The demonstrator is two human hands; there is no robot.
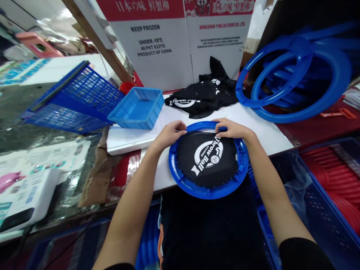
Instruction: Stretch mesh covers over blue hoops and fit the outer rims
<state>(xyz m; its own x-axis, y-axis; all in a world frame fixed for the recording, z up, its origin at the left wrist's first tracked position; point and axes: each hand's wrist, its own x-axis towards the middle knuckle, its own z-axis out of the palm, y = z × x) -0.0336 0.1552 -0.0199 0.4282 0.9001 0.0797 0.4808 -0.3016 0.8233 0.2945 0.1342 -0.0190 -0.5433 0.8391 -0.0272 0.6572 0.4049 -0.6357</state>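
Observation:
A blue plastic ring (208,193) lies at the table's front edge, partly over my lap. Inside it is a round piece of black mesh netting (185,157) printed with white "Throw Ball" lettering. The mesh meets small pegs along the lower rim, while a gap shows at the top. My left hand (173,133) pinches the mesh's edge at the ring's upper left. At the upper right my right hand (229,129) has its fingers curled in a pinch on the mesh edge, over the rim. Both sets of fingertips partly hide what they grip.
More black mesh pieces (205,95) lie behind the ring. A light blue tray (137,107) and a blue basket (81,97) stand left. Several blue rings (298,78) are piled right. A white carton (180,48) stands at the back; a crate of red rings (334,176) sits lower right.

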